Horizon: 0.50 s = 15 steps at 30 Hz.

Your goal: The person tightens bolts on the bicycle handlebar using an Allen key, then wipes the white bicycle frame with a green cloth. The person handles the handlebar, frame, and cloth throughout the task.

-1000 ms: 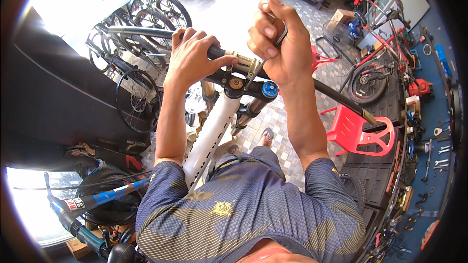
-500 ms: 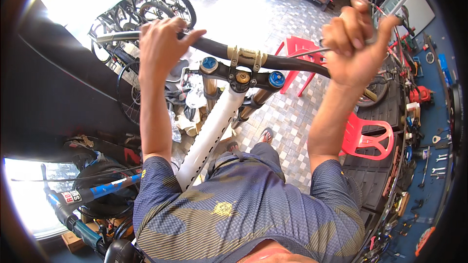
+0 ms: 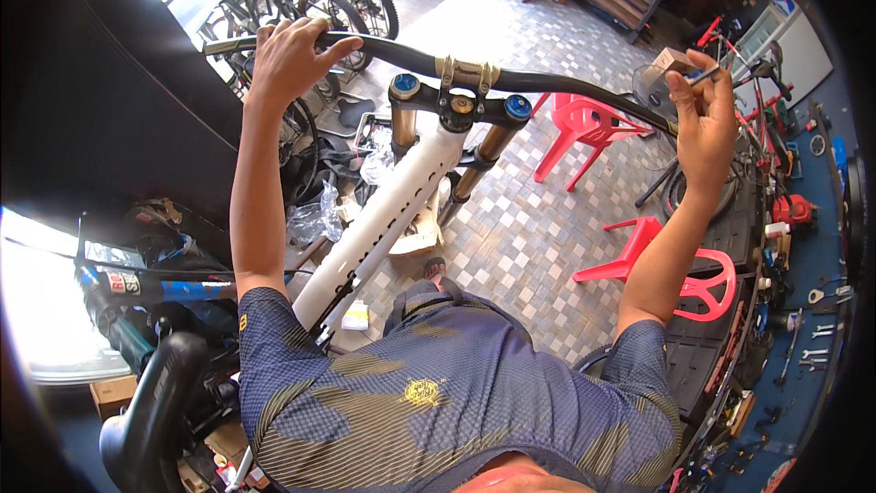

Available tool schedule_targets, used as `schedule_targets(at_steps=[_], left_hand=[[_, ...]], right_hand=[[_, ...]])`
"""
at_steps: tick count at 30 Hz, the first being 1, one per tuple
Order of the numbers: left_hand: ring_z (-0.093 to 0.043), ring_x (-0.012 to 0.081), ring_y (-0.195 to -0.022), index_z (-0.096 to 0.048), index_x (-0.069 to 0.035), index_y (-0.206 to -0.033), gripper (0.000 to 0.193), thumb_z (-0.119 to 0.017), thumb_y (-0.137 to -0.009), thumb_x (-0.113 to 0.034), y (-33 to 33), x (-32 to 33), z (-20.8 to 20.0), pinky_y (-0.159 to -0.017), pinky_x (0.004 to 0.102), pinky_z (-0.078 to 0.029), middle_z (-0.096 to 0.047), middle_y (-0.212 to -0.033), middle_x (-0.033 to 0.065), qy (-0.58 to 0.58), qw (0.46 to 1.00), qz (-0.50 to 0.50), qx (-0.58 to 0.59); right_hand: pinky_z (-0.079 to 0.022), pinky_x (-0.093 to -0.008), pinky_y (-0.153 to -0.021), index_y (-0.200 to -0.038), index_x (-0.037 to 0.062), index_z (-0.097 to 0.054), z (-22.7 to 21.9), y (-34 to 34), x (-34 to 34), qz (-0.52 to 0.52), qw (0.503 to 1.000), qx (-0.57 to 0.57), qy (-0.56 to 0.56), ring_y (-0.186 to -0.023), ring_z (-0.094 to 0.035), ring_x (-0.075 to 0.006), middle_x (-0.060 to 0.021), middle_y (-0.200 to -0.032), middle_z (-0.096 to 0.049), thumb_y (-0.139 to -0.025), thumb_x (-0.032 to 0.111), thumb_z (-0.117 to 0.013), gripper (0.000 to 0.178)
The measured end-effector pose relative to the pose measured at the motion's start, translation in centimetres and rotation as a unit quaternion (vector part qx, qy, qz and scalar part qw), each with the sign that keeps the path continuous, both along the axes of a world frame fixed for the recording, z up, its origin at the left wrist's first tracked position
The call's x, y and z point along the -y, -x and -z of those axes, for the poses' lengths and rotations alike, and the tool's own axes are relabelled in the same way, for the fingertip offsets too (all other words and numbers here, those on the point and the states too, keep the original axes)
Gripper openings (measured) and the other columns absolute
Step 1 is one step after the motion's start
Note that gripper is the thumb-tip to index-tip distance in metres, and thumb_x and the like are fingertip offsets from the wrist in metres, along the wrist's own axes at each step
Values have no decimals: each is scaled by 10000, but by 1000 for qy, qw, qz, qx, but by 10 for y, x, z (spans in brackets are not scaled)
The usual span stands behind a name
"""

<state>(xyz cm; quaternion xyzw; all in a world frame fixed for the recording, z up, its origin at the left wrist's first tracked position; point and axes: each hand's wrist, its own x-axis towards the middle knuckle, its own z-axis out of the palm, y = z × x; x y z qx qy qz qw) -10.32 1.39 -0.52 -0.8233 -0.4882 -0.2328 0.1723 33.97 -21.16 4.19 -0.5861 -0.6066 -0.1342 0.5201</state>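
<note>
A black bicycle handlebar [image 3: 401,54] is held across the front by a pale gold stem clamp [image 3: 467,75]. Below it are blue fork caps [image 3: 517,107] and a white bike frame [image 3: 388,205] sloping toward me. My left hand [image 3: 294,59] curls over the bar's left part, its thumb lying along the tube. Beside the bar's right end, my right hand [image 3: 704,123] is raised, pinching a thin metal rod-like tool [image 3: 706,75] between thumb and fingers. Its exact kind is too small to tell. Whether this hand also touches the bar, I cannot tell.
Red plastic chairs [image 3: 584,128] stand on the tiled floor [image 3: 520,237] to the right. A tool wall [image 3: 812,310] runs along the right side. Another bike with a blue tube [image 3: 196,290] is at left. Plastic bags [image 3: 315,219] lie beyond the white frame.
My right hand has moved outward and down to the bar's right end with the thin tool. My left hand stays on the bar, slightly farther left. The view has shifted.
</note>
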Motion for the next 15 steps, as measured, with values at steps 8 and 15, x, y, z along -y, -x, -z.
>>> schedule_targets(at_steps=[8,15], left_hand=[[-606,251,-1191,-760,-94,-1142,840,-516,-865,-849,3,0,15,-1106,471,-311,-730,-1158,62,-27,999,-22,10],[-554,285,-1295,-752,-98,-1183,902,-482,-845,-889,2,5,11,-1162,507,-277,-685,-1299,99,41,998,-37,13]], right_hand=[[-404,-246,-613,-1235,79,-646,33,5,67,47,997,-30,47,-639,-451,-66,21,-706,-524,-972,293,-750,355],[-481,-315,-671,-1158,99,-705,34,40,93,48,996,36,70,-727,-588,-152,-39,-830,-600,-997,220,-704,201]])
